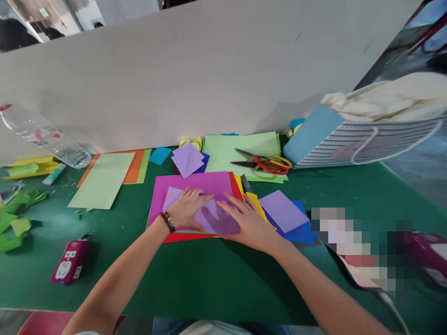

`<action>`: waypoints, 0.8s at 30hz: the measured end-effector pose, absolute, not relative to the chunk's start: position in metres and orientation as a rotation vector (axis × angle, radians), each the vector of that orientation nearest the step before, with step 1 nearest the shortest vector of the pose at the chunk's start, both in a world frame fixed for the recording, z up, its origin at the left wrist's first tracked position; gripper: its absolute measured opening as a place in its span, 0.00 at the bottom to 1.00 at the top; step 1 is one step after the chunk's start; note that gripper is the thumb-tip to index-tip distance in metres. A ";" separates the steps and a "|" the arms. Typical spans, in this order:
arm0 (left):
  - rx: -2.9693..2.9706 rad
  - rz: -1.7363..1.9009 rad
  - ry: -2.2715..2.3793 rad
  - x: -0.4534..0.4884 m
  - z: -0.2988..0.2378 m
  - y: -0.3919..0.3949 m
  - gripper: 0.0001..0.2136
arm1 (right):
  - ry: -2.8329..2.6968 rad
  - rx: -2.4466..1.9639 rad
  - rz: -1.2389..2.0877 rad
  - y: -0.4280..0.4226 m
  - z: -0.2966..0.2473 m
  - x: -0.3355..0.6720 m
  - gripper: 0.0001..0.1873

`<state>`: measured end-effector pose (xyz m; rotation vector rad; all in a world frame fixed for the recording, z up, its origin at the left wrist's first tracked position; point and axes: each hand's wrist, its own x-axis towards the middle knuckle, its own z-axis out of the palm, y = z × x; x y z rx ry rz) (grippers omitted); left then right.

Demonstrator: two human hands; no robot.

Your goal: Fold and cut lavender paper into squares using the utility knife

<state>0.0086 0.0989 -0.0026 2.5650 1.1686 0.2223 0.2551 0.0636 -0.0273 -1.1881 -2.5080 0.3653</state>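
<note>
Green matting (209,279) spreads under coloured paper, with scissors (261,161) beyond. Left hand (186,209) and right hand (249,225) lie open, flat on a lilac sheet (213,218) atop magenta paper (192,182).

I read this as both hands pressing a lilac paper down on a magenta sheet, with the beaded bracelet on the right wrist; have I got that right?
Not quite: the head view shows the beaded bracelet on the left wrist, not the right. The rest stands: the left hand and right hand are both pressing the lilac paper down on the magenta sheet.
</note>
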 end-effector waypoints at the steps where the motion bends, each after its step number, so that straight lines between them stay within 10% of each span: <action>1: 2.560 0.235 1.177 0.008 0.000 0.098 0.46 | -2.489 -1.197 0.365 0.063 -0.019 0.259 0.45; 8: 2.418 0.262 1.188 -0.018 0.034 0.066 0.49 | -2.359 -1.084 0.246 0.030 0.024 0.294 0.34; 17: 2.264 0.097 1.310 -0.035 0.016 -0.005 0.49 | -2.514 -0.772 0.169 -0.041 -0.052 0.290 0.21; 24: 2.497 0.324 1.269 -0.017 0.005 -0.048 0.33 | -2.525 -0.752 0.235 -0.045 -0.049 0.301 0.14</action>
